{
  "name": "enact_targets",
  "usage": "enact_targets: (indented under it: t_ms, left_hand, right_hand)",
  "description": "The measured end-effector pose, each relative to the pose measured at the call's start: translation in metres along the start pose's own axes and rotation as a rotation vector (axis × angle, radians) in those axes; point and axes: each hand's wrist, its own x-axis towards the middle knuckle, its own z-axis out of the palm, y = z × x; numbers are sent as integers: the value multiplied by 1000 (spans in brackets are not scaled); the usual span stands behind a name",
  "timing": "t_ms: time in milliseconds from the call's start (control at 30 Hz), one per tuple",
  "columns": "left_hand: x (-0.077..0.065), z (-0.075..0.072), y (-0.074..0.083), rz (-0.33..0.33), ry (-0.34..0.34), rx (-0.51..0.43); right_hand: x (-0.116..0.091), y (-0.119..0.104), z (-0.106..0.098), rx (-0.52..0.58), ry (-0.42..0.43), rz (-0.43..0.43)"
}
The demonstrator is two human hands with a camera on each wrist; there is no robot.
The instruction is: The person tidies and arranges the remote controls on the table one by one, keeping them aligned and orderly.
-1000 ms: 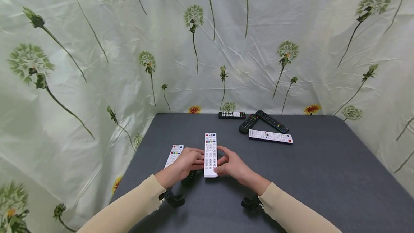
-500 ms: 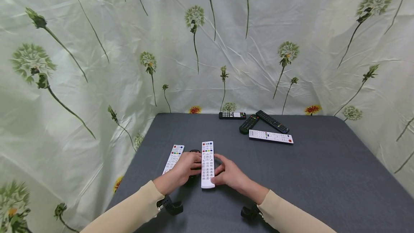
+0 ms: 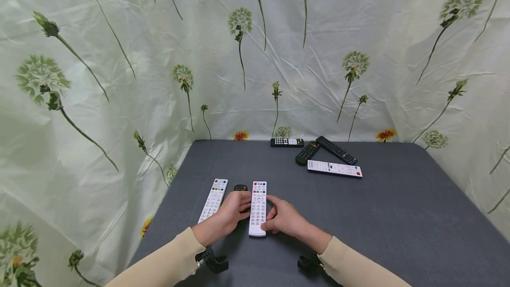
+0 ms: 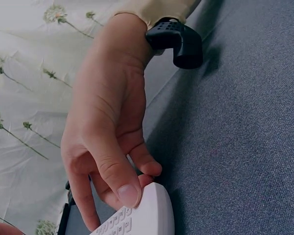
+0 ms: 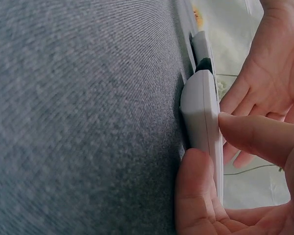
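A white remote control (image 3: pixel 258 209) with colored buttons lies lengthwise between the hands, low over the grey tabletop. My right hand (image 3: pixel 284 218) pinches its right side, the thumb (image 5: pixel 245 132) near the front corner and another finger lower down; the left wrist view shows this same hand (image 4: pixel 105 112). Along the opposite edge, my left hand (image 3: pixel 233 211) has its fingers extended, fingertips right at the remote. The right wrist view shows that hand (image 5: pixel 274 68) with its fingers spread. A second white remote (image 3: pixel 214 200) and a black remote (image 3: pixel 241 187) lie partly hidden by the left hand.
Toward the back of the grey table (image 3: pixel 382 225) lie a black remote with light keys (image 3: pixel 287 142), two crossing dark remotes (image 3: pixel 307 153) (image 3: pixel 336 150) and a white remote (image 3: pixel 334 168). A flower-print curtain (image 3: pixel 255 56) hangs behind.
The middle white remote has come toward me, with both hands moving back alongside it. The black remote's far end now shows beyond the left hand. The remotes at the back have stayed put.
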Motion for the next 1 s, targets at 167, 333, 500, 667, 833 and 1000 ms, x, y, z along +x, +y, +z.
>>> enact_targets:
  t_ms: [167, 333, 500, 667, 833, 1000]
  left_hand:
    - [0, 0, -1, -1, 7, -1]
    - [0, 0, -2, 2, 2, -1]
    - [0, -1, -1, 2, 1, 0]
    - [0, -1, -1, 7, -2, 9]
    - [0, 1, 7, 23, -2, 34]
    - [2, 2, 16, 66, 20, 54]
  right_hand:
    - [0, 1, 1, -5, -6, 0]
    - [0, 2, 1, 0, -6, -5]
    - [1, 3, 1, -3, -1, -10]
    - [1, 2, 0, 15, -13, -9]
    - [-1, -1, -9, 57, -48, -12]
    - [-2, -5, -27, 65, -48, -19]
